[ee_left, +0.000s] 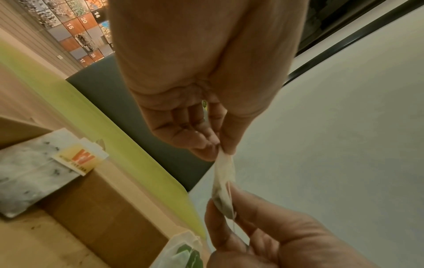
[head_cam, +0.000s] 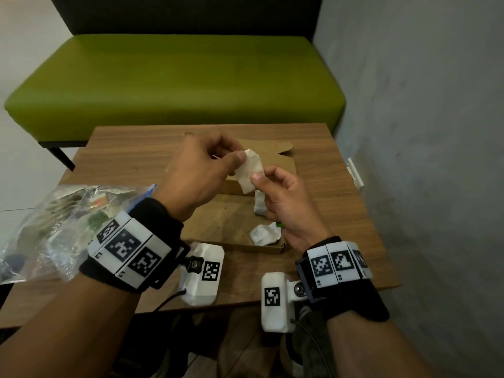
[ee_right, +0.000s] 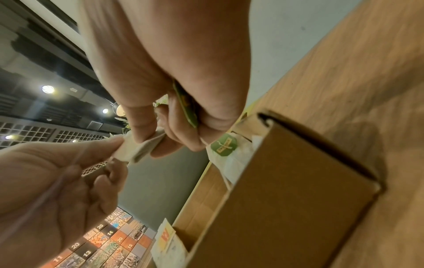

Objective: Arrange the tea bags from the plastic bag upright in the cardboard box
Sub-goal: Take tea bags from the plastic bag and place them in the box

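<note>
Both hands hold one white tea bag [head_cam: 249, 170] above the open cardboard box [head_cam: 231, 222]. My left hand [head_cam: 240, 159] pinches its upper end, and my right hand [head_cam: 259, 181] pinches its lower end. The same tea bag [ee_left: 223, 183] hangs stretched between the two pinches. The right hand's curled fingers also hold a green tag [ee_right: 185, 107]. Inside the box, a tea bag with an orange tag [ee_left: 23, 174] leans on the wall. Another with a green tag [ee_right: 223, 146] stands near the corner. The plastic bag [head_cam: 54, 225] of tea bags lies left of the box.
The box sits on a small wooden table [head_cam: 341, 214] with its lid flap [head_cam: 272, 148] open at the back. A green bench [head_cam: 177, 83] stands behind the table, and a grey wall [head_cam: 422, 132] runs along the right side.
</note>
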Motion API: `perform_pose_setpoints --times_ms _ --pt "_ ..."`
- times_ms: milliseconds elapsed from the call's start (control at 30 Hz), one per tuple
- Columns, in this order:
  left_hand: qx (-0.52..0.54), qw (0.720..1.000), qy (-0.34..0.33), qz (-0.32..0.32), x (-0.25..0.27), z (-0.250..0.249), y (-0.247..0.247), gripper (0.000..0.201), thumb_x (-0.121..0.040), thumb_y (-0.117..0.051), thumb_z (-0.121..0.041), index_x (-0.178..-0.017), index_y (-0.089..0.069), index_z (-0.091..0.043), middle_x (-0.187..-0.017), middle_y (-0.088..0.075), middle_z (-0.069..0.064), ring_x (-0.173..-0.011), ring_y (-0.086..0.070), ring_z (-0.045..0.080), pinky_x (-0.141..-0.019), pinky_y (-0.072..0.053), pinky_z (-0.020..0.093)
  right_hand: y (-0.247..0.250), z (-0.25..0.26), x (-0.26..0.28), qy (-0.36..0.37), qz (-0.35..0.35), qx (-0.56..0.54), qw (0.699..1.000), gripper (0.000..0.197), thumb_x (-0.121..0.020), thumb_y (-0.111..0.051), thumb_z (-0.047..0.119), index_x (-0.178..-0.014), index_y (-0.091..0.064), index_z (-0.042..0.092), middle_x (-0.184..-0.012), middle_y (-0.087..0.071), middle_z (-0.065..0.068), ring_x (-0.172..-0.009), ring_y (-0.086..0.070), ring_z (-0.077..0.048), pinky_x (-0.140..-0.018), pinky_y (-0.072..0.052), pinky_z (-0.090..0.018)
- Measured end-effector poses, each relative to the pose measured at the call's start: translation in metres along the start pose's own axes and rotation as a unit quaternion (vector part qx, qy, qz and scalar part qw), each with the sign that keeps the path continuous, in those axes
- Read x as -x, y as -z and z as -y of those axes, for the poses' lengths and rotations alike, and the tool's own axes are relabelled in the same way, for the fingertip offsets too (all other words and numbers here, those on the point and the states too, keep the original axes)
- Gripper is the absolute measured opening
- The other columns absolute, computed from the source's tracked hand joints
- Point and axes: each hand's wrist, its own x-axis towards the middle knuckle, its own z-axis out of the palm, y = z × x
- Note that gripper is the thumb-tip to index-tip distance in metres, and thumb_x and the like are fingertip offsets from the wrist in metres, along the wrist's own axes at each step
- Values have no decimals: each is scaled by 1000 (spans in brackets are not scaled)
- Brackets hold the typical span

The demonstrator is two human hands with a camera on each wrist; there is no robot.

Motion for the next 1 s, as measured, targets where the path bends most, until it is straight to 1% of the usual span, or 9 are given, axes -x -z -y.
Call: perform_pose_setpoints --times_ms 67,133,200,333,500,567,700,900,1000 --pt "9 1000 11 22 2 0 0 11 -90 -69 -30 -90 -71 -20 -85 -73 4 -74 -68 15 -64 -55 32 -1 1 1 1 4 -28 1000 8 -99 -61 16 -96 -66 9 -66 -65 8 -46 -56 2 -43 -43 -14" --pt "4 998 24 56 4 1 -3 12 -91 -68 -28 -90 -72 -16 -82 -73 6 -57 -60 1 -51 -45 16 -1 3 1 3 5 -53 999 12 -99 -60 13 -101 -65 2 -59 -63 9 -42 -55 2 -41 -43 -13" --pt "-1 998 25 61 4 2 -5 10 -91 -68 -23 -91 -71 -13 -77 -71 4 -47 -53 -5 -44 -36 8 -2 3 2 9 7 -61 998 17 -99 -60 13 -109 -64 -2 -60 -64 9 -42 -55 2 -42 -44 -14" --pt "15 999 25 43 2 1 -3 8 -90 -70 -20 -91 -71 -12 -72 -66 1 -48 -52 -3 -44 -38 11 -2 5 2 14 0 -104 994 15 -101 -56 10 -111 -60 0 -59 -63 8 -37 -52 1 -36 -38 -11" --pt "-54 998 -27 -35 -1 4 1 7 -92 -67 -26 -90 -73 -21 -82 -71 -2 -71 -61 11 -64 -48 31 0 3 0 9 -31 -66 997 13 -103 -54 18 -98 -64 10 -73 -62 6 -37 -49 2 -36 -34 -10" --pt "-86 994 -57 -37 -3 3 3 10 -95 -63 -21 -95 -72 -24 -88 -70 -7 -79 -61 8 -67 -48 22 5 0 -4 5 -67 -51 996 20 -103 -53 27 -99 -66 13 -81 -62 3 -39 -40 -1 -36 -29 -12" --pt "-186 977 -92 45 -4 6 -2 16 -97 -59 -16 -105 -72 -21 -86 -63 -17 -77 -56 -6 -61 -38 1 13 -4 -9 -11 -86 -63 994 23 -104 -52 34 -98 -66 16 -82 -61 3 -49 -34 -4 -38 -25 -16" --pt "-259 963 -70 16 -10 24 -5 11 -95 -61 -17 -98 -71 -22 -81 -64 -10 -76 -60 8 -56 -36 15 19 2 -5 -5 3 -130 992 18 -101 -56 29 -93 -63 13 -66 -49 3 -43 -33 -3 -35 -23 -14" --pt "-260 964 -50 -6 -10 28 -1 9 -95 -61 -21 -97 -69 -23 -82 -61 -11 -75 -58 6 -56 -37 16 20 3 -4 0 19 -144 989 13 -100 -56 22 -95 -62 12 -67 -49 2 -44 -34 -2 -34 -25 -14"
